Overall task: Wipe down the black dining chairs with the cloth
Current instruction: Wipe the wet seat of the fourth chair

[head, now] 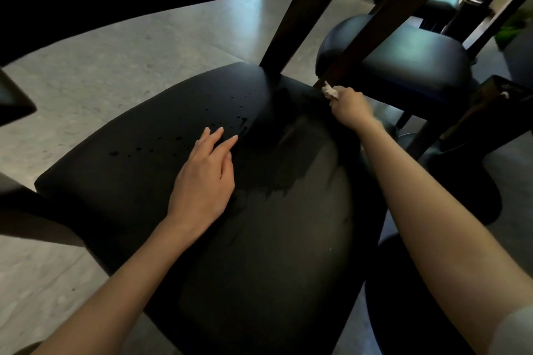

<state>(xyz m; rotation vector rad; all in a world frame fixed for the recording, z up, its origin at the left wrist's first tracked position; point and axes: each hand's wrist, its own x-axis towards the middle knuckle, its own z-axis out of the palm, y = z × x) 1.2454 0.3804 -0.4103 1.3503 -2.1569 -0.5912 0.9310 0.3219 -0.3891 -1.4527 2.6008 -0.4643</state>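
Observation:
A black padded chair seat [138, 170] fills the middle of the view, with water droplets scattered across it and a wet wiped patch toward the right. My left hand [204, 179] rests flat on the seat with its fingers straight. My right hand [350, 108] reaches to the seat's far right corner and grips a small pale cloth [328, 91], pressing it against the foot of a dark wooden leg [372, 29]. Most of the cloth is hidden inside my fist.
A second black chair seat [415, 63] stands behind to the right, under a dark table. Another dark wooden leg [291, 26] rises from the seat's far edge. Pale stone floor [115, 60] lies to the left. Dark furniture edges sit at the left border.

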